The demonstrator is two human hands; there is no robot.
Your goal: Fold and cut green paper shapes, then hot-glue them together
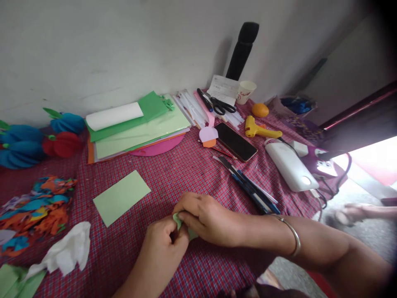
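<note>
Between my two hands is a small piece of light green paper [192, 234], mostly covered by my fingers. My left hand [165, 240] pinches its left side, fingers curled. My right hand [206, 217] bends over the top, thumb and fingers pressed on the paper's upper edge, which looks curled or folded. Both hands are close together, low over the checked tablecloth [173, 174]. A flat light green paper rectangle [122, 198] lies just left of them.
Paper scraps [40, 207] and a white tissue [66, 248] lie left, near blue and red paper pumpkins [63, 142]. Behind is a stack of coloured sheets [139, 136]. To the right are a phone [236, 141], cutters [248, 186], scissors [221, 106], a yellow glue gun [262, 129] and a power bank [290, 165].
</note>
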